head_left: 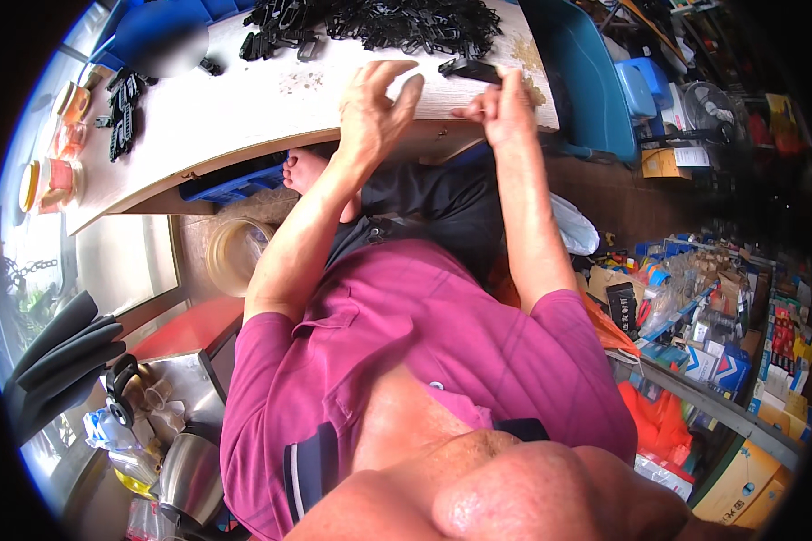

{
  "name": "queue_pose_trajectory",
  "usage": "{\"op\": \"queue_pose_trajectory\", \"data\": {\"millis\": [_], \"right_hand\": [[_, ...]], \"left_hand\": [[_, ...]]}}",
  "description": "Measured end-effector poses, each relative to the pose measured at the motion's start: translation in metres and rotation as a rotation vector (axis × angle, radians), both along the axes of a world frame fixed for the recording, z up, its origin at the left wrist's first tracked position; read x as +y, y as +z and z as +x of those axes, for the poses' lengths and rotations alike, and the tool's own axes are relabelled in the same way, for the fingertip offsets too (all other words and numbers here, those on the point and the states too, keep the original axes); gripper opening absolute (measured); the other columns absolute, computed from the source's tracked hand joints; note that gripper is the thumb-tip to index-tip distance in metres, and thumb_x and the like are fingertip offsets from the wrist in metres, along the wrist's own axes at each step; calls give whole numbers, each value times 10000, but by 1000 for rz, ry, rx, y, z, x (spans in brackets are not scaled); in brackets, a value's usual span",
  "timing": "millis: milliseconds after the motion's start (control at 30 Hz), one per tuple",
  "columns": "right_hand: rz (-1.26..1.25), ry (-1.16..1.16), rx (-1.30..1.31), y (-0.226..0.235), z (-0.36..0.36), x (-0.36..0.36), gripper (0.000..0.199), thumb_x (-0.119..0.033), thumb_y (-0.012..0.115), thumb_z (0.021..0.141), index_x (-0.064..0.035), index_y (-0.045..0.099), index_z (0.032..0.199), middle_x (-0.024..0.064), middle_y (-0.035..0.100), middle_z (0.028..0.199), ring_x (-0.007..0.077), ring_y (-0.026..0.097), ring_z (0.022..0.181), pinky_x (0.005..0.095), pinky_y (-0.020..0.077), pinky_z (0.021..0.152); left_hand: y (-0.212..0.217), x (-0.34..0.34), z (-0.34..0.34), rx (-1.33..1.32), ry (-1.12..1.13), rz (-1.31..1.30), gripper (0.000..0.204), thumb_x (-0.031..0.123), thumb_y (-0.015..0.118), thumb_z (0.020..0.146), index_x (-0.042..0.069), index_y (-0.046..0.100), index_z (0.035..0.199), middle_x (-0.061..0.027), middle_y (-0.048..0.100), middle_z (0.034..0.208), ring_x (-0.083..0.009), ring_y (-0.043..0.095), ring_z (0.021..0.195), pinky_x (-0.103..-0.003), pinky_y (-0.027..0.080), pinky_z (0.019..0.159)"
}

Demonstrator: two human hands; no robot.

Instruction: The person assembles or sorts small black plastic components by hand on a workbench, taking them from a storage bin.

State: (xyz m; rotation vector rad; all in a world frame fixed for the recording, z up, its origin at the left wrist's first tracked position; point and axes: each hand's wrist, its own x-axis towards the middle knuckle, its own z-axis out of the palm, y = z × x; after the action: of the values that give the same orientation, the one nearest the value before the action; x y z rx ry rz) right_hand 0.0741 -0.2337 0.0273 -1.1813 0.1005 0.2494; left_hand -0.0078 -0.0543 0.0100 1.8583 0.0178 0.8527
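Observation:
My left hand (376, 110) is raised over the front edge of the pale table (207, 108), its fingers curved and apart with nothing between them. To its right, my right hand (507, 110) is at the table's right front corner, slightly blurred. The far fingers of that hand meet the end of a small black plastic piece (471, 70) and seem to grip it. The piece points left from them, near the tabletop. Beyond both hands lies a big heap of similar black plastic pieces (397, 25).
More black pieces (124, 113) lie at the table's left, beside several round tubs (59, 180). A teal bin (595, 99) adjoins the table's right end. My bare foot (305, 171) is below the front edge. Crowded goods (695, 307) fill the right side; a metal kettle (189, 478) stands lower left.

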Motion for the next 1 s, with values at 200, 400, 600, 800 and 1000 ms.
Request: {"op": "queue_pose_trajectory", "data": {"millis": [200,400,600,800,1000], "right_hand": [[-20,-473,36,39,44,-58,345,-313,580,868,-23,513,694,67,380,426,232,499,403,627,566,520],[-209,-264,27,22,33,-56,239,-223,659,851,0,572,862,54,422,457,221,560,452,527,602,492],[-175,81,-22,2,18,-21,237,-210,757,812,-46,646,942,9,475,475,149,569,420,383,585,465],[-182,205,-103,-6,12,6,270,-220,752,829,-46,671,1020,-28,468,499,93,433,371,309,527,427],[-235,267,-171,-8,6,15,259,-228,735,843,-14,664,970,-15,464,491,93,428,371,293,477,400]], "left_hand": [[-6,-23,58,163,85,727,201,291,678,807,197,717,980,-38,646,987,-283,550,981,-376,475,815],[-20,-23,73,182,80,746,140,207,648,788,178,686,919,-38,634,905,-272,561,928,-363,453,814],[-21,-11,64,207,-195,124,87,131,598,899,63,651,908,-82,699,803,-222,658,691,-316,525,678],[-19,-1,62,367,-476,-436,298,331,622,933,37,636,891,-34,673,772,-98,599,645,-236,501,611],[-1,3,51,564,-469,-637,363,419,593,937,57,628,919,-55,663,753,-103,585,604,-236,494,556]]}}
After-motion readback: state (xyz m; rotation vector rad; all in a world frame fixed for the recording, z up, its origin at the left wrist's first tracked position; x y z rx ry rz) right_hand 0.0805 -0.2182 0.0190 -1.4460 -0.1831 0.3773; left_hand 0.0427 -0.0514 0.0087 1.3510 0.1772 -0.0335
